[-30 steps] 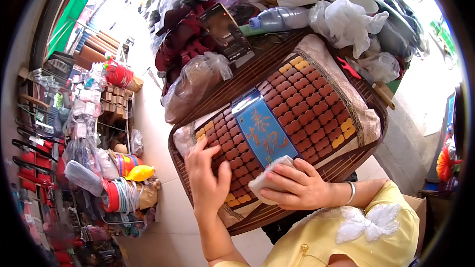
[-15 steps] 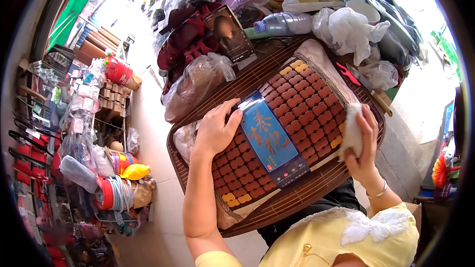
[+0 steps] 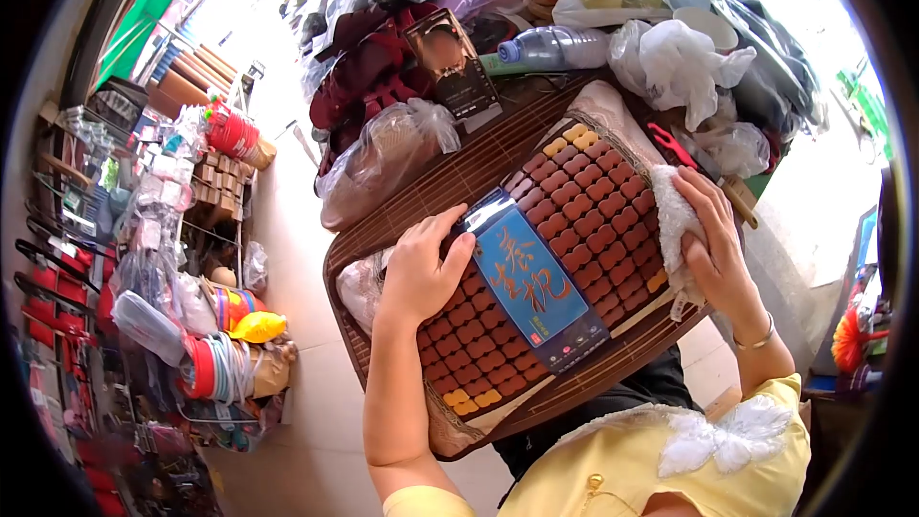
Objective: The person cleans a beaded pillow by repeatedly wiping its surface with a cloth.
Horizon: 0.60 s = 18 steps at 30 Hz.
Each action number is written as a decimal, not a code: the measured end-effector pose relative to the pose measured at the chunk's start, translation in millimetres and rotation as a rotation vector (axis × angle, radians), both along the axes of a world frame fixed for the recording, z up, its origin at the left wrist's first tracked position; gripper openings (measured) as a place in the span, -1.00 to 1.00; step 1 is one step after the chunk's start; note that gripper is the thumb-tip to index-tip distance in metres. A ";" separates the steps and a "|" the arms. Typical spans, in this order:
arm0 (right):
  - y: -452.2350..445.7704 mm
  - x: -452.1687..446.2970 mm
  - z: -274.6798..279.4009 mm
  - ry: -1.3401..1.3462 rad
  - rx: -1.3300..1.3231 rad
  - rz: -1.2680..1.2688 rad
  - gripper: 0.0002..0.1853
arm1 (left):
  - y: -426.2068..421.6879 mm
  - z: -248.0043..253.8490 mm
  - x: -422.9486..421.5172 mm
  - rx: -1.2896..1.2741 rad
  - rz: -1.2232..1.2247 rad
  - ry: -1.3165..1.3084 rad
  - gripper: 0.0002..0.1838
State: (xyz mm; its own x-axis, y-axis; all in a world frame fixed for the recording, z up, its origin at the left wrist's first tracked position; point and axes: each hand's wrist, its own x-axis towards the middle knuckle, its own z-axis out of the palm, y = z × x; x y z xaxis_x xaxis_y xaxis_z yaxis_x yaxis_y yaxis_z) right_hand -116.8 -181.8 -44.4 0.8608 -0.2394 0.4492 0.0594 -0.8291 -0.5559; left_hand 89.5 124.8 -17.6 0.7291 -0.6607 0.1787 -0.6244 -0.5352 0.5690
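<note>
A pillow covered in reddish-brown tiles (image 3: pixel 584 225), with a few yellow ones at its corners, lies tilted before me. Round its middle runs a blue paper band (image 3: pixel 536 278) with orange characters. My left hand (image 3: pixel 421 268) lies on the pillow's left part, fingers stretched out and thumb apart, beside the band. At the pillow's right end, my right hand (image 3: pixel 710 239) presses a white cloth (image 3: pixel 672 215) against the edge, its fingers over the cloth. Beneath the pillow is a brown slatted mat (image 3: pixel 450 177).
Behind the mat are bagged goods, a plastic bottle (image 3: pixel 560 46), a dark box (image 3: pixel 455 72) and a white plastic bag (image 3: pixel 675 67). Red-handled pliers or scissors (image 3: pixel 670 144) lie near the right corner. Packed shelves (image 3: pixel 182 258) stand at the left.
My right hand and the white cloth have shifted along the pillow's right edge, and more of the cloth shows. The left hand stays on the pillow, which sits slightly lower in view.
</note>
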 end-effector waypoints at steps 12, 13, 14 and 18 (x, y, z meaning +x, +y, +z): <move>72.1 67.6 37.4 0.031 -0.481 0.593 -0.20 | 2.0 0.6 -2.8 0.027 0.063 0.000 -0.47; 58.2 67.4 42.8 0.022 -0.461 0.462 -0.16 | 1.7 1.6 -3.6 0.044 0.070 0.000 -0.48; 42.4 67.6 43.7 0.057 -0.493 0.334 -0.16 | 1.2 2.4 -4.5 0.060 0.078 0.002 -0.48; -7.6 69.7 34.4 0.215 -0.040 0.202 -0.25 | 2.1 2.5 -2.9 0.034 0.063 0.005 -0.48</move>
State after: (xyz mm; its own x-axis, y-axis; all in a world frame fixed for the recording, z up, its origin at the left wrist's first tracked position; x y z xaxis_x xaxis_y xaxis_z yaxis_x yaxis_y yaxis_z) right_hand -47.1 -189.4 -9.9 0.9655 -0.0395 0.2573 0.1100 -0.8342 -0.5404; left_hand 86.6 126.8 -15.1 0.7706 -0.6188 0.1527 -0.5856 -0.5929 0.5528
